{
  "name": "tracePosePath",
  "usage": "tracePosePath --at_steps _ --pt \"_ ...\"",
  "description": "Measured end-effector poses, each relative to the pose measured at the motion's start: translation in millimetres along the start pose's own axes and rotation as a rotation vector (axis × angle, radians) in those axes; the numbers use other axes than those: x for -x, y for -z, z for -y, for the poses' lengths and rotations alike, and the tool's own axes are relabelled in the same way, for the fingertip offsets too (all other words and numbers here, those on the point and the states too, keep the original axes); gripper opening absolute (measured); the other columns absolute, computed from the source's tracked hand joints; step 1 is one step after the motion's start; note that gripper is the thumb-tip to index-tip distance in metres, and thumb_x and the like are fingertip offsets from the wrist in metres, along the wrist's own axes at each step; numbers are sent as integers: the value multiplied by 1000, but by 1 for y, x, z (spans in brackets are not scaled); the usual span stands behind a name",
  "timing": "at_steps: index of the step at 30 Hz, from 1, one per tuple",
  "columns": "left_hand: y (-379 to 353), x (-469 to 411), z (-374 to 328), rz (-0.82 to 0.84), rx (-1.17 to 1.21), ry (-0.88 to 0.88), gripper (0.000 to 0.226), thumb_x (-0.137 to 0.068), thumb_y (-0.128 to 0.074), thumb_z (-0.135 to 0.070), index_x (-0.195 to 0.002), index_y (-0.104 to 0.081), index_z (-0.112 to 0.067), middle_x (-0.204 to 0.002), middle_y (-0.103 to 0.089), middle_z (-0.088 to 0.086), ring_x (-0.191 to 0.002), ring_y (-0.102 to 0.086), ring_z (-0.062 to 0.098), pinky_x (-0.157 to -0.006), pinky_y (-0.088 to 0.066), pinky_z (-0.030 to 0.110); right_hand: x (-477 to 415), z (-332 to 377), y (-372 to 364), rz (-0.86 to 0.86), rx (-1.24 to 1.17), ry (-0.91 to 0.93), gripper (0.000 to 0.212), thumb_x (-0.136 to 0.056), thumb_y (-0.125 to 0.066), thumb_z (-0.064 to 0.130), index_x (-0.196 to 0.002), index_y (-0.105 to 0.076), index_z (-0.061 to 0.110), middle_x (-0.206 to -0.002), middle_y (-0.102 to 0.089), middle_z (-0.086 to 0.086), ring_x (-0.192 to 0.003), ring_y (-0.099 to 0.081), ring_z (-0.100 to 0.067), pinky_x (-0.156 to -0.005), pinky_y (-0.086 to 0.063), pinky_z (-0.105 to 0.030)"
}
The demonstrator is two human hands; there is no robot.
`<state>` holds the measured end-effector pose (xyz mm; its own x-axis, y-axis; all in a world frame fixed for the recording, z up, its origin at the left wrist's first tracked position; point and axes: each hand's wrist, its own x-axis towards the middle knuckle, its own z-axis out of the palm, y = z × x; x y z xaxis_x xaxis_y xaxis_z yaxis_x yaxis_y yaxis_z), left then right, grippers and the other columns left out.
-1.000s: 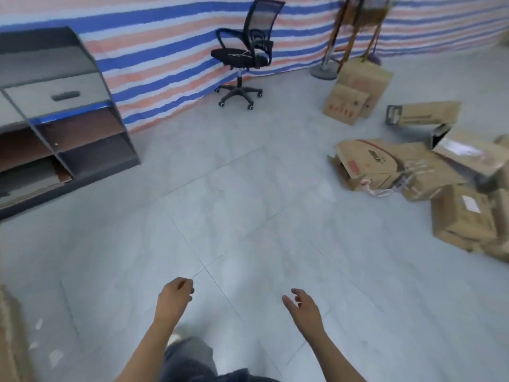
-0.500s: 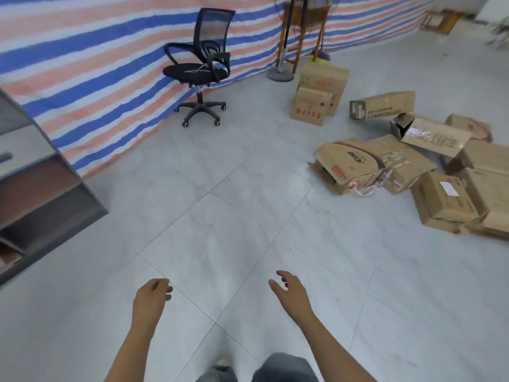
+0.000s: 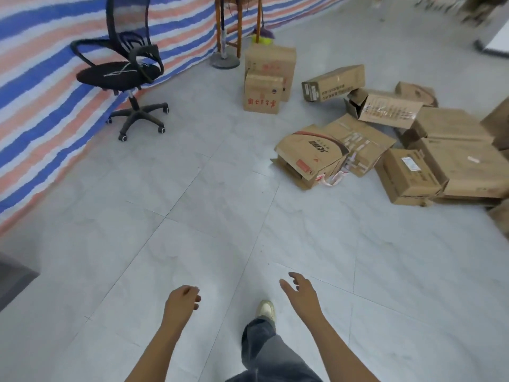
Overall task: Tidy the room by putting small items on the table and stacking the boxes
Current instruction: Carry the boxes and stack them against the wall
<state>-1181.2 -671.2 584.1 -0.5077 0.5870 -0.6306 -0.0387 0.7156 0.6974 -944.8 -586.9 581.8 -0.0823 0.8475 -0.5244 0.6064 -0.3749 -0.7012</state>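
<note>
Several brown cardboard boxes lie scattered on the tiled floor at the right. A crushed box with a black logo (image 3: 311, 154) is the nearest. A closed box with a white label (image 3: 407, 175) sits right of it. Two upright boxes (image 3: 264, 93) stand near the wall, and a long box (image 3: 333, 82) lies tilted behind. My left hand (image 3: 181, 301) hangs low in front of me with fingers loosely curled, holding nothing. My right hand (image 3: 300, 292) reaches forward with fingers spread, empty, well short of the boxes.
A black office chair (image 3: 121, 73) stands on its wheels at the left by the striped tarp wall (image 3: 41, 86). A fan base (image 3: 225, 62) and wooden stool legs (image 3: 239, 23) stand behind the upright boxes. A dark shelf corner (image 3: 13, 279) shows at the left edge. My shoe (image 3: 266, 310) steps forward.
The view has swung right and moved forward: the shelf has slid out at the left, the chair and boxes are closer. Both hands stay empty in front of me.
</note>
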Motion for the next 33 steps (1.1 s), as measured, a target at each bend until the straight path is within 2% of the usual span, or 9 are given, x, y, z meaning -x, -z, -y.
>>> tracePosePath --at_steps 5,9,13,15,17,21,26,30,33 --pt "-51 -65 -120 42 -52 -157 14 -94 -50 -13 -91 -62 -7 -87 -64 10 -75 -59 21 -69 -41 30 -98 72 73 -170 -127 76 44 -93 -54 32 -133 -47 13 -134 -47 -9 -125 -45 -20 -99 -36 -29" --pt "-106 -95 -195 130 -81 -251 15 -95 -48 -13 -89 -61 -9 -84 -63 6 -74 -58 18 -63 -40 20 -145 90 94 -186 -134 37 43 -93 -53 32 -132 -47 14 -133 -48 -7 -124 -45 -18 -98 -36 -28" --pt "-141 -113 -207 296 -256 -205 24 -96 -45 -12 -76 -58 -15 -80 -62 4 -74 -58 18 -64 -42 20 -170 83 86 -133 -102 -58 44 -94 -53 33 -133 -46 15 -135 -46 -8 -126 -45 -19 -99 -36 -27" --pt "-143 -139 -213 309 -308 -133 25 -96 -45 -11 -74 -58 -13 -85 -65 11 -80 -61 24 -72 -45 26 -189 90 88 -136 -98 -96 44 -93 -52 34 -133 -45 15 -136 -46 -8 -126 -45 -19 -100 -36 -27" --pt "-140 -176 -232 260 -307 -77 21 -96 -45 -12 -83 -59 -5 -92 -65 17 -86 -62 31 -79 -45 31 -216 101 93 -167 -113 -127 45 -93 -52 34 -134 -45 16 -137 -46 -8 -126 -45 -19 -99 -37 -28" --pt "-131 -247 -299 210 -167 -116 18 -97 -46 -14 -98 -57 0 -94 -62 14 -83 -57 28 -80 -40 32 -270 136 104 -269 -157 -141 45 -94 -52 33 -134 -45 14 -137 -46 -8 -127 -45 -19 -97 -38 -27" --pt "-133 -309 -380 223 -85 -203 16 -95 -48 -12 -97 -59 0 -86 -61 12 -80 -57 25 -75 -39 30 -314 188 111 -344 -155 -156 45 -93 -52 34 -134 -45 16 -136 -47 -8 -125 -46 -19 -99 -38 -29" --pt "-164 -327 -398 337 -176 -177 17 -95 -48 -12 -85 -60 -5 -80 -60 8 -77 -56 23 -63 -40 26 -321 196 115 -348 -141 -254 62 -84 -48 54 -134 -45 18 -129 -48 -1 -123 -46 -18 -98 -39 -27" --pt "-197 -324 -390 490 -316 -130 22 -95 -47 -12 -74 -56 -12 -81 -60 9 -75 -55 22 -63 -39 26 -319 179 121 -387 -152 -351 46 -92 -53 36 -134 -46 17 -132 -48 -7 -122 -46 -17 -95 -37 -25"
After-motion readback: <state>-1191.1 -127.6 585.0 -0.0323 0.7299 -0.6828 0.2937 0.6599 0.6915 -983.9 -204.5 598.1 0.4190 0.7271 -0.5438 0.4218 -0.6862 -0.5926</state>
